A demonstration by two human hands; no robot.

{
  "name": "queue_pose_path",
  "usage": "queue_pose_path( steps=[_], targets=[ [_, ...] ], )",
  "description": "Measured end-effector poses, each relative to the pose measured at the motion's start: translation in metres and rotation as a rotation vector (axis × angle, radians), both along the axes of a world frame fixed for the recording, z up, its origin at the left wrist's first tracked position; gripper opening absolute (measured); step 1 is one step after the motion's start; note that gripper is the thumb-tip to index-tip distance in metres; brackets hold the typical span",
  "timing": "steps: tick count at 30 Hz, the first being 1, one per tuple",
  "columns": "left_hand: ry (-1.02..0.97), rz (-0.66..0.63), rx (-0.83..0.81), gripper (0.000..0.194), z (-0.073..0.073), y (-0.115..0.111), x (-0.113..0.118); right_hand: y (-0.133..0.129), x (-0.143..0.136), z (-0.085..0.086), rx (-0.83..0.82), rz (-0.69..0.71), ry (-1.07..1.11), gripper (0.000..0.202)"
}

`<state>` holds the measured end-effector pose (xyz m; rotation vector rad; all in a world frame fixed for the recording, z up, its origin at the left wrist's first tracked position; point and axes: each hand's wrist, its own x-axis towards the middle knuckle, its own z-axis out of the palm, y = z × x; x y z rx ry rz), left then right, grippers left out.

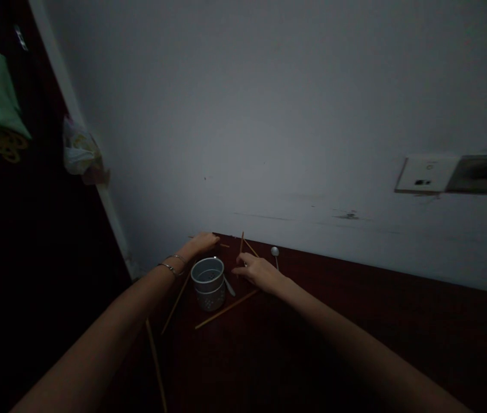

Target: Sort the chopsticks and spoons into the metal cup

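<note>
The slim, light-brown wooden stick (242,242) looks straight and stands nearly upright, its tip showing above the far edge of the dark reddish-brown table (333,310). Its lower end meets the fingertips of your right hand (260,273), which pinches it. Your left hand (202,244) is curled over a second thin stick (225,246) by the far edge; you can't tell whether it grips it. Between your hands, just beside your left wrist, stands a round silver-grey metal cup (211,299) with a perforated lower wall. A pale, flat handle (229,285) lies at its right side. A yellowish stick (226,310) slants from the cup's near side to your right hand, and a shiny metal spoon (275,252) lies beyond that hand, near the far edge.
</note>
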<state>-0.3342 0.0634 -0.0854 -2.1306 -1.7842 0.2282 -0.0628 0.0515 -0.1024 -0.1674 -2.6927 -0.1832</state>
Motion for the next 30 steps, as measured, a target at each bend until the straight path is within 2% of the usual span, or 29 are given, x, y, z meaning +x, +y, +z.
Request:
queue_pose_path(
  steps=[4,9,17,25,28,30],
  targets=[
    [-0.002,-0.083,-0.018,0.019,-0.010,0.008,0.002,-0.006,-0.004,-0.010,0.126,0.020,-0.112,0.022],
    [0.033,-0.117,-0.044,0.016,-0.021,0.017,0.002,-0.006,-0.012,-0.016,0.135,0.016,-0.199,0.021],
    [0.026,-0.145,-0.058,0.015,-0.033,0.023,0.001,-0.006,-0.023,-0.016,0.164,-0.006,-0.260,0.020],
    [0.006,-0.140,-0.049,0.024,-0.024,0.013,0.006,-0.009,-0.017,-0.009,0.117,-0.018,-0.279,0.021],
    [-0.066,-0.093,-0.016,0.025,-0.012,0.007,0.006,-0.011,-0.010,-0.001,0.087,-0.048,-0.234,0.023],
    [-0.160,-0.015,0.003,0.023,0.000,0.003,0.004,-0.012,-0.002,0.006,0.057,-0.071,-0.199,0.024]
  ],
)
